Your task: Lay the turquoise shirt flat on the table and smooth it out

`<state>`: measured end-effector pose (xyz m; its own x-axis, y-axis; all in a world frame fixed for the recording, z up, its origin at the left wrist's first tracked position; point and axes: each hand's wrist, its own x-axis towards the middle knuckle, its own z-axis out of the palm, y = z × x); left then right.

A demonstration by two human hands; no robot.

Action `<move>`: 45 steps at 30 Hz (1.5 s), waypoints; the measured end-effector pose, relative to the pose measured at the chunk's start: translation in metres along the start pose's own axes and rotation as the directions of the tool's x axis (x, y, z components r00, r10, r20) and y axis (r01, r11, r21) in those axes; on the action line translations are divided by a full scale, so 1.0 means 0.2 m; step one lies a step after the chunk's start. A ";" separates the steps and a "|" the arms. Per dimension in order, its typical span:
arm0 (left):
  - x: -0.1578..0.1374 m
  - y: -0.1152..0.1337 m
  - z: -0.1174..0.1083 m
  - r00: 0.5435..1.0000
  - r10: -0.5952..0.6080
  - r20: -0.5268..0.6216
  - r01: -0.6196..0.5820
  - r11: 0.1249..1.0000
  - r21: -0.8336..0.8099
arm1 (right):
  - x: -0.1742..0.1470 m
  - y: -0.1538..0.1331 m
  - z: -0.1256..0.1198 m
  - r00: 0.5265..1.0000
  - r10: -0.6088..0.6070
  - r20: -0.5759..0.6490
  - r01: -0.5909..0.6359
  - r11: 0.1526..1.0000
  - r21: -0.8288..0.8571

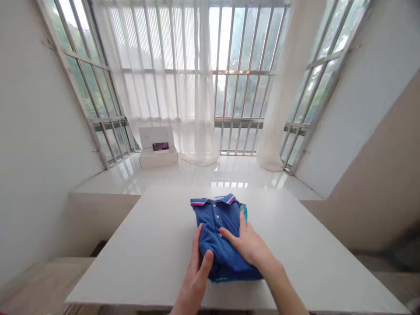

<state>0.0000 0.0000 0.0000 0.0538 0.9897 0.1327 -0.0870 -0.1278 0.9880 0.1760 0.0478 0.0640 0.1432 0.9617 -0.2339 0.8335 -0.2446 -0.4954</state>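
Observation:
A folded blue polo shirt (223,249) lies near the middle of the white table, its collar pointing away from me. Striped trim edges the collar, and pale buttons run down the placket. My left hand (197,271) grips the shirt's near left side, thumb on top and fingers along the edge. Across the right part of the shirt rests my right hand (251,245), thumb and index finger spread apart over the cloth; its other fingers are mostly hidden. A bit of teal cloth (244,209) shows at the right edge, by the right index fingertip.
The white table (157,245) extends around the shirt. Behind it, a white sill (229,173) carries an open white box (159,158) with a phone (160,146) propped on it. Sheer curtains (203,109) hang before barred windows. Walls stand on both sides.

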 end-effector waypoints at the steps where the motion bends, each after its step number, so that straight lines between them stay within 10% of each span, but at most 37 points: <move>1: -0.02 0.01 -0.05 0.999 0.012 -0.034 -0.011 1.000 0.029 | -0.04 -0.03 0.04 1.000 -0.014 0.017 0.014 1.000 0.012; 8: -0.13 0.03 -0.39 0.994 0.074 -0.079 -0.064 0.991 0.116 | -0.15 -0.19 0.02 0.955 -0.214 0.208 0.245 0.960 -0.138; 11: -0.13 0.03 -0.45 0.994 0.094 -0.052 -0.081 0.976 0.204 | -0.09 -0.32 -0.12 0.927 -0.376 0.003 0.358 0.880 -0.312; 13: -0.12 0.04 -0.45 0.994 0.109 -0.018 -0.100 0.955 0.279 | -0.03 -0.43 -0.17 0.843 -0.530 -0.092 0.456 0.795 -0.399; 16: -0.11 0.08 -0.42 0.993 0.119 -0.001 -0.110 0.920 0.376 | 0.08 -0.57 -0.18 0.749 -0.643 0.158 0.644 0.652 -0.400; 22: -0.12 0.14 -0.36 0.973 0.231 0.020 -0.210 0.839 0.501 | 0.19 -0.68 -0.13 0.713 -0.589 0.382 0.701 0.582 -0.411; 27: -0.13 0.23 -0.32 0.958 0.263 0.112 -0.283 0.819 0.500 | 0.13 -0.63 -0.30 0.570 -0.734 0.369 0.822 0.505 -0.264; 34: -0.07 0.33 -0.26 0.919 0.297 0.258 -0.392 0.752 0.530 | -0.12 -0.36 -1.07 0.511 -0.789 -0.340 0.853 0.515 0.086; 37: -0.01 0.28 -0.21 0.928 0.255 0.270 -0.372 0.660 0.653 | -0.25 -0.18 -1.34 0.339 -0.482 -0.808 0.853 0.520 0.047; 39: 0.03 0.23 -0.18 0.936 0.245 0.254 -0.352 0.584 0.732 | -0.31 -0.08 -1.44 0.273 -0.425 -0.863 0.739 0.667 -0.095; 43: 0.07 0.15 -0.15 0.925 0.306 0.226 -0.353 0.467 0.811 | -0.35 0.02 -1.52 0.365 -0.435 -0.823 0.337 0.886 -0.319; 45: 0.08 0.14 -0.16 0.913 0.329 0.241 -0.371 0.428 0.824 | -0.32 0.03 -1.54 0.279 -0.417 -0.865 0.234 0.903 -0.360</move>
<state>-0.0327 0.0152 0.0276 0.2601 0.8463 0.4649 0.7622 -0.4755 0.4392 0.3362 0.0230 0.3332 0.1541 0.4772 0.8652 0.9784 0.0486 -0.2010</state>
